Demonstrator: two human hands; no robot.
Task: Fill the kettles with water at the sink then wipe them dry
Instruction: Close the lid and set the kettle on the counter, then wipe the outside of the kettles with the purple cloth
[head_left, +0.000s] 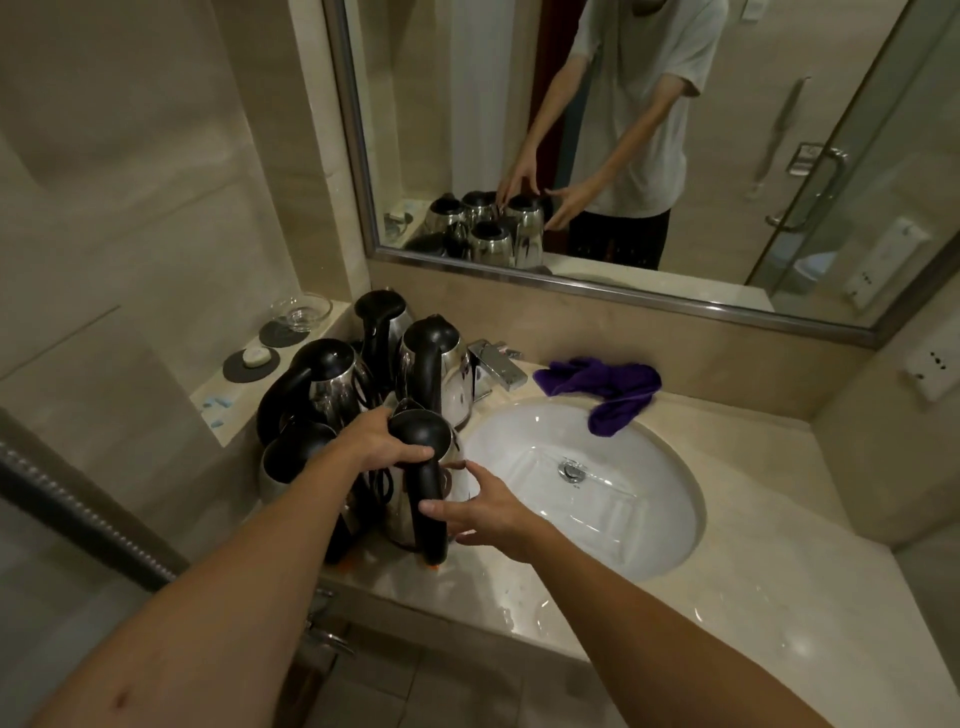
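Several steel kettles with black lids and handles crowd the counter left of the white sink (644, 545). The nearest kettle (410, 514) stands at the sink's left rim. My left hand (382, 441) grips the top of its black lid. My right hand (483, 506) reaches in from the sink side, fingers spread and relaxed; the thumb touches the lower part of the black handle (431, 499). Behind it stand other kettles (332, 379), (436, 358). A purple cloth (608, 387) lies at the back of the sink, one end hanging over the rim.
The chrome tap (496, 366) sits behind the sink beside the kettles. A ledge at the left holds a glass dish (301, 312) and a soap bar on a dark coaster (252, 361). A mirror (675, 130) covers the wall above. A metal rail (78, 509) runs at the lower left.
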